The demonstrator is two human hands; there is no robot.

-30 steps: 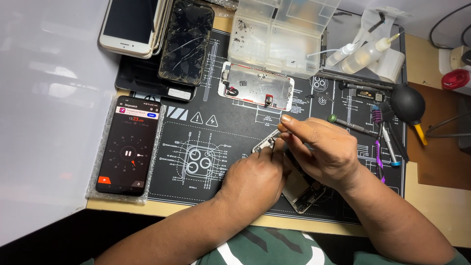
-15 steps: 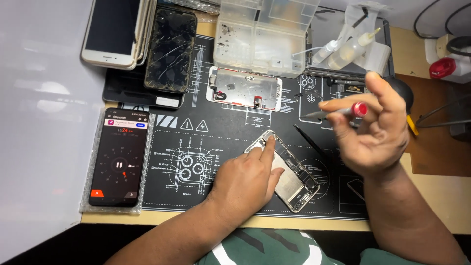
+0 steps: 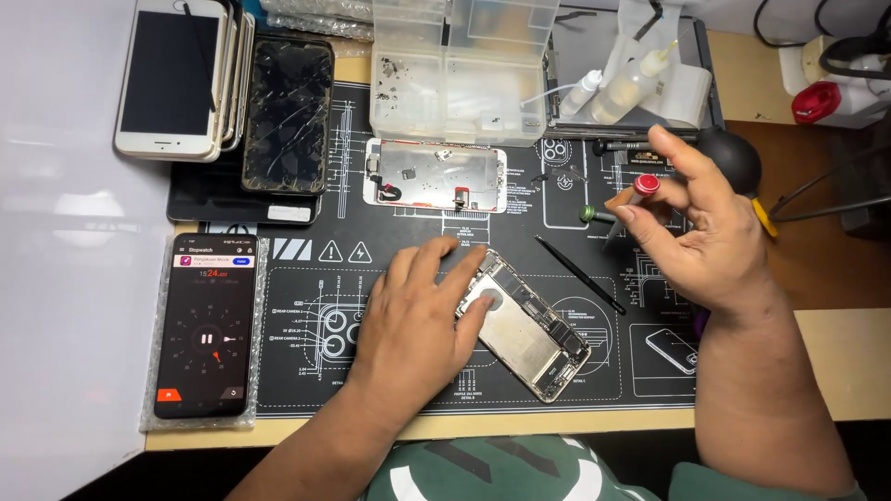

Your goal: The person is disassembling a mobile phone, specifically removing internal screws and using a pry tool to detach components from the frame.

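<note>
My left hand (image 3: 416, 315) lies flat on the black work mat, its fingers pressing the upper end of an opened phone body (image 3: 529, 329) that lies at a slant with its insides showing. My right hand (image 3: 701, 227) is raised to the right of it, thumb and fingers pinched around a small screwdriver with a red cap (image 3: 640, 190). A detached phone screen (image 3: 434, 174) lies face down above the phone body. Black tweezers (image 3: 580, 274) rest on the mat between the two hands.
A clear parts tray (image 3: 459, 70) stands at the back. Stacked phones (image 3: 176, 79) and a cracked phone (image 3: 288, 102) lie top left. A phone running a timer (image 3: 206, 325) sits at the left edge. Squeeze bottles (image 3: 622, 83), a black air blower (image 3: 733, 158) and cables crowd the right.
My right hand lifted off the opened phone and moved up and right with the red-capped screwdriver. My left hand stayed on the phone, spreading flatter over its upper end.
</note>
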